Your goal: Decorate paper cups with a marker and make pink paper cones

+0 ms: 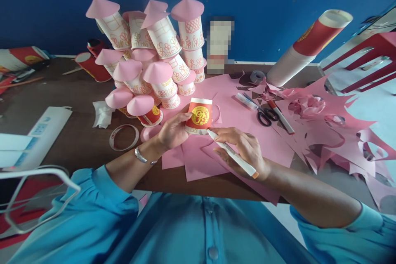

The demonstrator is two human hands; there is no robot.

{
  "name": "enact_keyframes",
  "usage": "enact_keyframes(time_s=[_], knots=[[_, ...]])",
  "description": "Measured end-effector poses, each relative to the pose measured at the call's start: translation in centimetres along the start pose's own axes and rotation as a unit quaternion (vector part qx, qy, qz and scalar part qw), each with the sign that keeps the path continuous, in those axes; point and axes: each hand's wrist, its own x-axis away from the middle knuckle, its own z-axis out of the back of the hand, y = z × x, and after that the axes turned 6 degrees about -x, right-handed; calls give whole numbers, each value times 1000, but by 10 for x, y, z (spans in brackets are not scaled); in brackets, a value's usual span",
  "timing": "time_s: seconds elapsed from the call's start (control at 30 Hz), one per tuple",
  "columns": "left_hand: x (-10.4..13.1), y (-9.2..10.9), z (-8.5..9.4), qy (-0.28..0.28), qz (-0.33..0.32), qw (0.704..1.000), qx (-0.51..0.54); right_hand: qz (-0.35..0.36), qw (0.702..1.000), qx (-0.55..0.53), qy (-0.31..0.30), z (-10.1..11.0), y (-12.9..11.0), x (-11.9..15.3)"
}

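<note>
My left hand (173,130) is closed round the left side of a red paper cup (199,115) with a yellow emblem and a white band at its lower edge. Small yellowish marks show on that band. In my right hand (243,148) is a white marker (235,158) with an orange end, its tip at the cup's lower right edge. Pink paper sheets (198,161) lie under both hands. Just behind the cup stand several paper cup towers (167,41) with pink cone tops and drawn flowers.
Scissors (264,116), another marker (281,117) and a glue tube (246,101) lie to the right, beside pink scraps (337,132). A tall cup stack (292,64) leans behind them. A tape roll (124,137) and a white power strip (46,132) are on the left.
</note>
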Motion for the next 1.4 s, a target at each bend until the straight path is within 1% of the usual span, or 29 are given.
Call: enact_keyframes(time_s=[0.1, 0.23, 0.43, 0.57, 0.77, 1.17, 1.4], knots=[[2, 0, -3, -15, -9, 999, -41, 7, 1000, -6, -4, -2, 0, 0], [5, 2, -6, -4, -1, 997, -80, 6, 1000, -18, -10, -3, 1, 2], [5, -1, -4, 19, 12, 998, -58, -6, 1000, -1, 5, -2, 0, 1], [3, -1, -1, 17, 29, 999, -37, -11, 1000, 11, 4, -2, -1, 0], [3, 3, -4, 20, 44, 998, -28, -3, 1000, 2, -1, -3, -1, -1], [4, 4, -5, 20, 43, 999, -17, -2, 1000, 4, -2, -4, 1, 1], [4, 3, -4, 0, 32, 999, -21, 4, 1000, -8, 0, -4, 1, 2]])
